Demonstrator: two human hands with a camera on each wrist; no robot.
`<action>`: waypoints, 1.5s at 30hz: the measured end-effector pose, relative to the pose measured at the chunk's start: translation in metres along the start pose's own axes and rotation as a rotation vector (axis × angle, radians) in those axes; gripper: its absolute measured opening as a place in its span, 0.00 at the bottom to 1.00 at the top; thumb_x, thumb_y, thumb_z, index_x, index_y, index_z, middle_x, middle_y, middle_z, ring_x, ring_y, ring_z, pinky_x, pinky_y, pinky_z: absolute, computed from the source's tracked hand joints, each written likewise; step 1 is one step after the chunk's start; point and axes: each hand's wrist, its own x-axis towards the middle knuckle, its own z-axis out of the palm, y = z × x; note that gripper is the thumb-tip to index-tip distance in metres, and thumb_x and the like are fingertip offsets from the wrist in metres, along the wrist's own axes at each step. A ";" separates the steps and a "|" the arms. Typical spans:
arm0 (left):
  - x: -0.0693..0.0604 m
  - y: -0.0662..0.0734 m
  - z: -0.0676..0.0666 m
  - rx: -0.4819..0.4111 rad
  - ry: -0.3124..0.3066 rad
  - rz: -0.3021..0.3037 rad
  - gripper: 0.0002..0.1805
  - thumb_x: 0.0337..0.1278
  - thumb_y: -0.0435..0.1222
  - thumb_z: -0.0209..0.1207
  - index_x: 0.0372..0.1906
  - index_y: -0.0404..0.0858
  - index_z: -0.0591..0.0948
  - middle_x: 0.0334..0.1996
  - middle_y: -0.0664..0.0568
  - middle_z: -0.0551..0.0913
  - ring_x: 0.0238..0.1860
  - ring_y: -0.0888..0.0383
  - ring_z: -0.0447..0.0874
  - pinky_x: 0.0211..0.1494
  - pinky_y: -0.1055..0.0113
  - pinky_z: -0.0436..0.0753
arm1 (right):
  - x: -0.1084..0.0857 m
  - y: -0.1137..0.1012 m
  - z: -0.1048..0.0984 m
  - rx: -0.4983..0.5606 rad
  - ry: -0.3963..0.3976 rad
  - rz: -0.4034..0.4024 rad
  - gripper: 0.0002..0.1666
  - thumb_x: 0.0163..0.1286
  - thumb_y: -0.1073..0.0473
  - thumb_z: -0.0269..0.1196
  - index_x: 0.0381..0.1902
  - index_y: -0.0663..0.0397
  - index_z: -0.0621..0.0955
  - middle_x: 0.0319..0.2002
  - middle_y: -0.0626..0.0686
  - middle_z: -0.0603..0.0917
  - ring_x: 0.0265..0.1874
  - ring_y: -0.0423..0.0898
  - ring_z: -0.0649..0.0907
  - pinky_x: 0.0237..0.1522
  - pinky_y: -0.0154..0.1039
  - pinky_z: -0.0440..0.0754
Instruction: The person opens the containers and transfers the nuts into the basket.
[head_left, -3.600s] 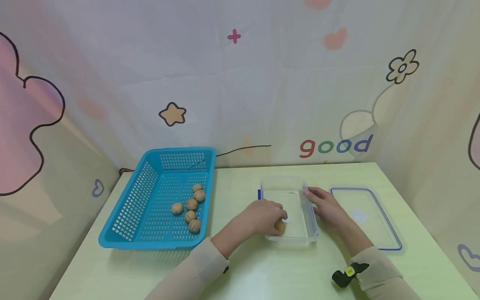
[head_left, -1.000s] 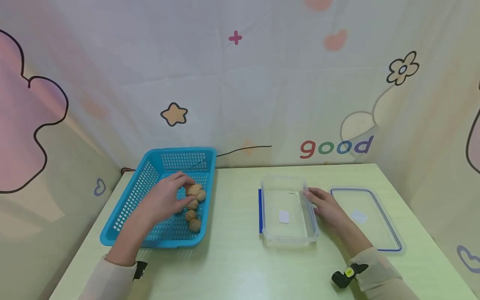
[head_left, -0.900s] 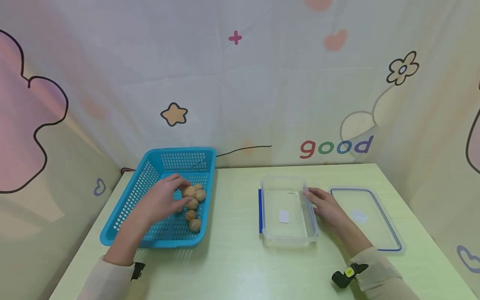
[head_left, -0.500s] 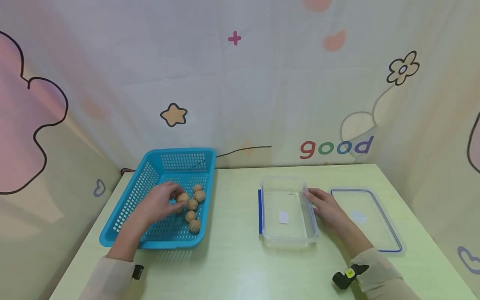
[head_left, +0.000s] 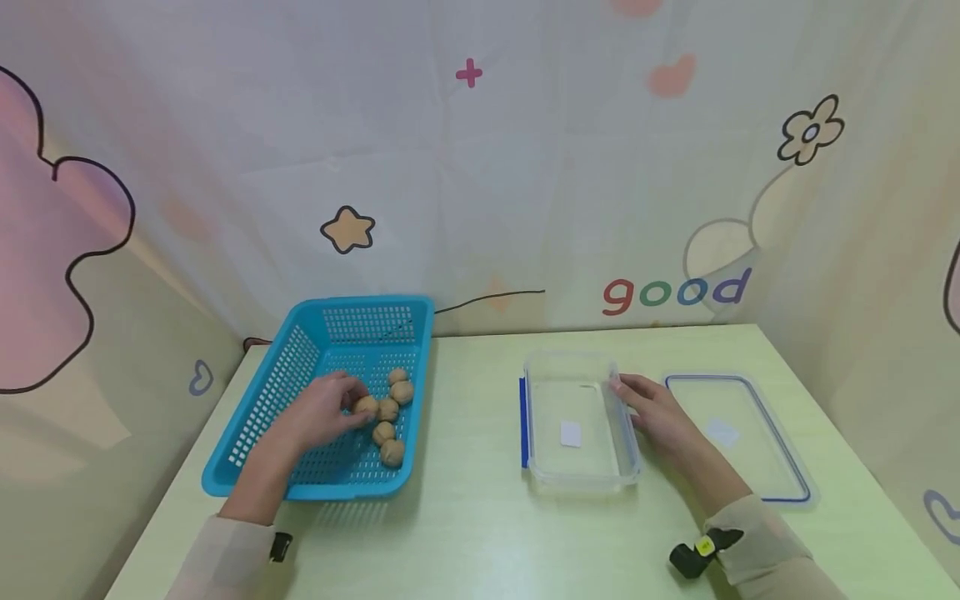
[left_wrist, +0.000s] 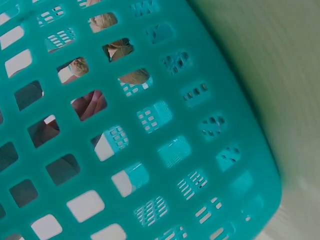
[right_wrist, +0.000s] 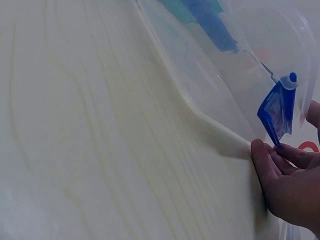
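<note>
In the head view, my left hand is inside the blue basket, with a walnut pinched between thumb and fingers. Several more walnuts lie close by along the basket's right side. Through the basket holes in the left wrist view, only bits of the fingers and of walnuts show. My right hand grips the right wall of the clear plastic box, thumb at the rim. A blue clip flap hangs beside those fingers in the right wrist view.
Right of the box, a clear lid edged with a blue seal lies on the pale table. A white label shows at the box's bottom. Behind the table hangs a printed cloth.
My left hand moved from the clear box to the basket, where the walnut in its fingers shifted left and lower over the last second. My right hand stays on the box.
</note>
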 end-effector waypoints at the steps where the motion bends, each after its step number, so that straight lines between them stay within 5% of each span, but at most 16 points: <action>1: 0.000 0.001 0.000 0.000 0.000 -0.007 0.13 0.67 0.38 0.71 0.49 0.34 0.86 0.40 0.50 0.83 0.41 0.53 0.82 0.44 0.56 0.84 | 0.000 0.000 0.000 0.002 0.001 -0.003 0.47 0.81 0.37 0.59 0.82 0.62 0.61 0.83 0.63 0.58 0.82 0.61 0.58 0.80 0.62 0.56; 24: 0.004 0.002 0.002 -0.009 -0.005 -0.001 0.12 0.68 0.37 0.70 0.47 0.33 0.85 0.40 0.49 0.84 0.41 0.52 0.83 0.45 0.54 0.85 | 0.006 0.001 -0.001 -0.005 -0.008 -0.030 0.46 0.83 0.38 0.57 0.82 0.66 0.60 0.82 0.66 0.58 0.81 0.63 0.59 0.79 0.62 0.58; 34: 0.006 0.009 0.003 0.007 0.035 -0.019 0.24 0.72 0.46 0.67 0.59 0.31 0.82 0.53 0.40 0.82 0.55 0.42 0.83 0.56 0.45 0.85 | 0.006 0.004 -0.006 -0.014 -0.015 -0.027 0.46 0.84 0.39 0.55 0.82 0.64 0.59 0.82 0.66 0.57 0.81 0.62 0.58 0.79 0.63 0.56; 40: 0.007 0.028 0.003 0.028 0.053 -0.014 0.26 0.73 0.49 0.66 0.63 0.33 0.82 0.57 0.43 0.82 0.59 0.44 0.83 0.59 0.45 0.85 | 0.006 -0.001 -0.005 -0.004 -0.018 -0.038 0.46 0.84 0.39 0.54 0.82 0.66 0.58 0.82 0.66 0.58 0.80 0.62 0.60 0.79 0.61 0.57; 45: 0.009 0.065 -0.002 0.062 0.075 0.050 0.25 0.72 0.48 0.67 0.64 0.36 0.83 0.57 0.46 0.82 0.58 0.46 0.83 0.58 0.49 0.86 | 0.005 -0.004 -0.008 -0.029 -0.031 -0.035 0.46 0.85 0.37 0.52 0.83 0.64 0.56 0.82 0.66 0.57 0.81 0.62 0.59 0.80 0.61 0.57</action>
